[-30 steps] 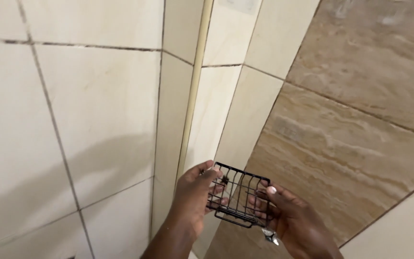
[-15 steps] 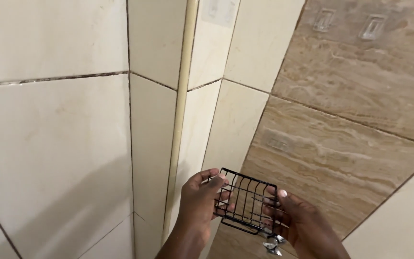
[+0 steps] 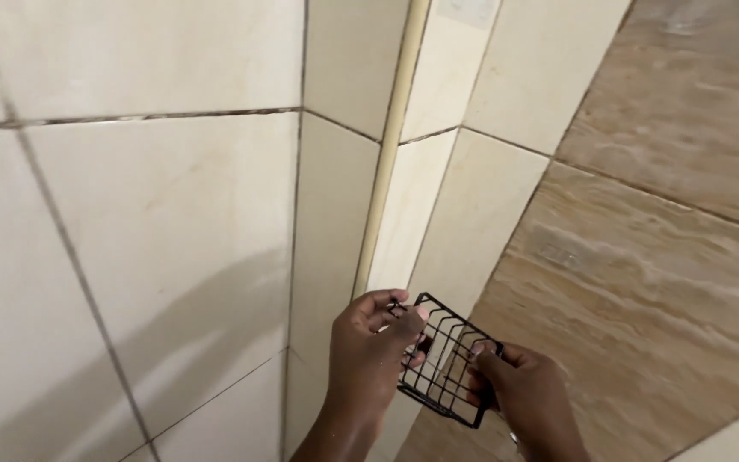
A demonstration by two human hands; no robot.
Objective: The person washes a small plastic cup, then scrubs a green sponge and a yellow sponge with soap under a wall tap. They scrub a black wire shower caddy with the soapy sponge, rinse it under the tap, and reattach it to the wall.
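- Near the bottom edge of the view, before the tiled corner of the wall, the left hand (image 3: 368, 351) and the right hand (image 3: 523, 402) hold one small black wire basket (image 3: 446, 359) between them.
- Each hand closes its fingers on one side of the basket, so it hangs in the air, tilted, touching no tile.
- A cream pipe (image 3: 391, 145) runs up the corner of the wall, just above the left hand.
- Compared with half a second ago, the basket is tilted more steeply, and the clear hooks on the brown tiles (image 3: 660, 257) are out of view.
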